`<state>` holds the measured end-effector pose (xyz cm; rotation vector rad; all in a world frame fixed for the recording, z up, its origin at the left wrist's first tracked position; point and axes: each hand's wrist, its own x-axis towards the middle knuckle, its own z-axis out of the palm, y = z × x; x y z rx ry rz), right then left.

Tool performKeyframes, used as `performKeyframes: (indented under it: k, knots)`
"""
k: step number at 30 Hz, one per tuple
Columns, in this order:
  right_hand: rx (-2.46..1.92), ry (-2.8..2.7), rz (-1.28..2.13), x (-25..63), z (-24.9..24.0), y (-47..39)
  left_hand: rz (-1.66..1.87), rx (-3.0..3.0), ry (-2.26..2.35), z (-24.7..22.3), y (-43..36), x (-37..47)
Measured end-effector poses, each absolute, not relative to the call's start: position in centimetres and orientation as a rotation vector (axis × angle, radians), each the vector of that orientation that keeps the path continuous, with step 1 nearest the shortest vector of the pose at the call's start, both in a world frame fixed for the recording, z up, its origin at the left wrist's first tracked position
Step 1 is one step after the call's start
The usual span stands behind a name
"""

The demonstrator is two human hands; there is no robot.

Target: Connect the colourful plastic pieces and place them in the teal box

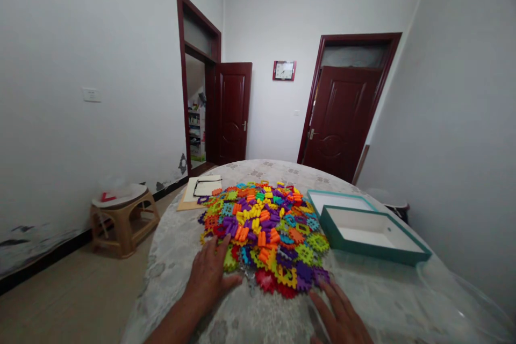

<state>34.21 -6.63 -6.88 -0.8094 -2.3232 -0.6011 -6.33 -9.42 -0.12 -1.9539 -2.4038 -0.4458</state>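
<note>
Dim, soft light; slight blur

Far wall: red-framed clock point(284, 71), hung between left door point(233, 113), dark red, swung open, and right door point(342, 118), same colour. Through left doorway: stocked shelf unit point(196, 131). Left wall: white wall plate point(92, 95); paint flaking low down, above black baseboard point(48, 258). Floor, left: tan plastic stool point(121, 224), small red item point(107, 196) on top. Table point(171, 247), far left: dark-framed eyeglasses point(207, 187) on pale paper point(197, 201).
</note>
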Motion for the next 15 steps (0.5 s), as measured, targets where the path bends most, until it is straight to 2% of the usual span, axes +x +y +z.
performKeyframes:
  k: [6, 15]
  knots:
    - [-0.9, -2.303, -0.499, 34.0, -8.0, -7.0, -0.47, -2.02, -2.42, -0.4, -9.7, -6.5]
    - [-1.21, -2.165, -0.143, 33.5, -2.7, -13.4, -0.692, -2.095, -2.113, -1.8, -8.8, -7.6]
